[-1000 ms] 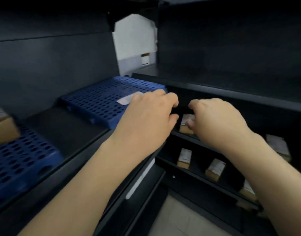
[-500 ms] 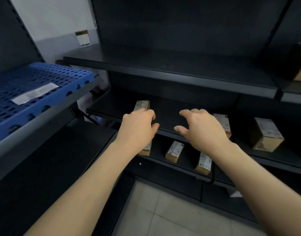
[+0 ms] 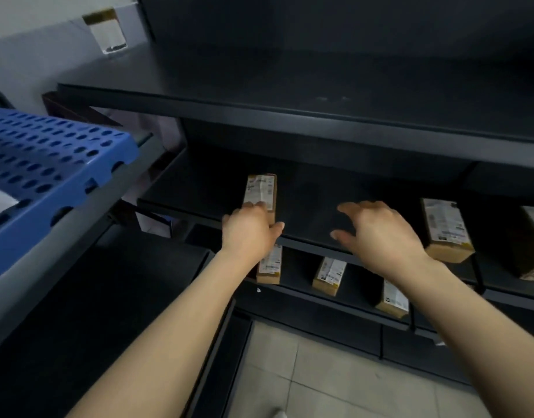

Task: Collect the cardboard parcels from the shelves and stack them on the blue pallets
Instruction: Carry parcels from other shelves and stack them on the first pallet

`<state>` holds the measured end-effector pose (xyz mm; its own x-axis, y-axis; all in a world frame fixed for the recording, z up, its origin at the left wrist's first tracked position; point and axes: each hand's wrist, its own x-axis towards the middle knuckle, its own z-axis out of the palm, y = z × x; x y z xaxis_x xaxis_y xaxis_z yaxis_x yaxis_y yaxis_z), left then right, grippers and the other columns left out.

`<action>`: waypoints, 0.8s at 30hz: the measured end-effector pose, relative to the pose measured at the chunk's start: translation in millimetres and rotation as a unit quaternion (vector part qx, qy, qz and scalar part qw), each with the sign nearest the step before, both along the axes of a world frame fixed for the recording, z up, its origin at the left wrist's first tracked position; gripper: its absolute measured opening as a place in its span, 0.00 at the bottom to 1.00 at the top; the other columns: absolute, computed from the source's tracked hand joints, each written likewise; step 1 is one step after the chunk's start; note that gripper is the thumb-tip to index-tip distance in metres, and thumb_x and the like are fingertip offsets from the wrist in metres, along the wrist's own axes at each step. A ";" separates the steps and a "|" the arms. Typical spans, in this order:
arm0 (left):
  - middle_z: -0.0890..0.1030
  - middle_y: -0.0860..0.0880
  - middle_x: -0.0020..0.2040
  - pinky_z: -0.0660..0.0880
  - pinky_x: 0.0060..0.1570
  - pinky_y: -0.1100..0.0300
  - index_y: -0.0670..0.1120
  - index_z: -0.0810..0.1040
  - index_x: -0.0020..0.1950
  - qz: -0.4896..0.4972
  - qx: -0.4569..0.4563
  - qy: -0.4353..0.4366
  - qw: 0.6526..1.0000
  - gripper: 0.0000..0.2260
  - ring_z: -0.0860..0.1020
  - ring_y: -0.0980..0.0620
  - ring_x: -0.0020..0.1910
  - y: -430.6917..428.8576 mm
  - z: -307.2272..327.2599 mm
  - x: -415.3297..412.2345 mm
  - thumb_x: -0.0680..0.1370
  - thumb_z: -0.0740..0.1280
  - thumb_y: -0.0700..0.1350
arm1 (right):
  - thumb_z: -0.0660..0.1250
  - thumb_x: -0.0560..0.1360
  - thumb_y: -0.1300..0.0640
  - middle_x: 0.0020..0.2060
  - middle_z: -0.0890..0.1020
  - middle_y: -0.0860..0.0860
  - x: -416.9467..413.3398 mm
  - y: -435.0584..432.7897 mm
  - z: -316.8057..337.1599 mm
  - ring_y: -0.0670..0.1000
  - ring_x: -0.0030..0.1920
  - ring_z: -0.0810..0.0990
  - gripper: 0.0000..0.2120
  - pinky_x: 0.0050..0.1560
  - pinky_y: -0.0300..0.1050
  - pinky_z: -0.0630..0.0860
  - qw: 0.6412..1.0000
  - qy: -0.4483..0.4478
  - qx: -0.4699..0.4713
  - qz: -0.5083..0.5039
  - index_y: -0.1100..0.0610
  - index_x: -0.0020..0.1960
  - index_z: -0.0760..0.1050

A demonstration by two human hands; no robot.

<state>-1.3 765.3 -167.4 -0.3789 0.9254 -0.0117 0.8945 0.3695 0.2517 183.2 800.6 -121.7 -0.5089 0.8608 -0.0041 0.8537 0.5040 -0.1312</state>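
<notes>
Our left hand touches the near end of the narrow labelled cardboard parcel, fingers not yet closed; long axis points away. Right hand spread, empty, farther off.

Dim, shadowy shelves (brighter at upper left); soft blur, wide-angle bowing at edges.

Dark metal shelves ran across the view. The middle shelf carried a narrow cardboard parcel and, well to its right, another parcel. The lower shelf bore three smaller parcels. At left, a blue pallet lay on a side shelf.
</notes>
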 end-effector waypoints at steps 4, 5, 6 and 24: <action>0.75 0.42 0.57 0.69 0.54 0.48 0.43 0.71 0.61 0.023 -0.037 0.010 0.999 0.25 0.75 0.42 0.54 44.4 -26.9 -26.4 0.74 0.62 0.61 | 0.62 0.78 0.45 0.62 0.76 0.54 -22.6 28.7 -14.4 0.56 0.63 0.72 0.25 0.59 0.48 0.71 1.000 -0.004 -0.015 -0.023 0.53 0.72 0.64; 0.74 0.41 0.58 0.69 0.55 0.47 0.42 0.70 0.62 0.029 -0.036 0.014 0.999 0.27 0.75 0.42 0.55 54.1 -33.5 -29.8 0.73 0.63 0.62 | 0.62 0.78 0.46 0.61 0.77 0.54 -26.7 34.8 -18.2 0.56 0.63 0.73 0.25 0.59 0.48 0.72 1.000 -0.005 -0.011 -0.021 0.53 0.72 0.65; 0.73 0.41 0.59 0.68 0.55 0.47 0.42 0.69 0.64 0.036 -0.038 0.018 0.998 0.29 0.74 0.41 0.56 62.9 -39.9 -32.5 0.73 0.63 0.62 | 0.62 0.78 0.46 0.60 0.77 0.54 -30.4 40.1 -22.1 0.56 0.62 0.73 0.25 0.59 0.48 0.72 1.000 -0.005 -0.008 -0.017 0.54 0.72 0.65; 0.67 0.36 0.61 0.72 0.50 0.47 0.45 0.58 0.69 0.116 -0.040 -0.055 0.991 0.34 0.70 0.37 0.55 115.6 -104.9 -29.3 0.72 0.64 0.63 | 0.61 0.78 0.46 0.57 0.78 0.54 -22.3 80.9 -64.4 0.55 0.60 0.74 0.23 0.57 0.47 0.72 0.997 -0.008 -0.048 -0.051 0.54 0.70 0.67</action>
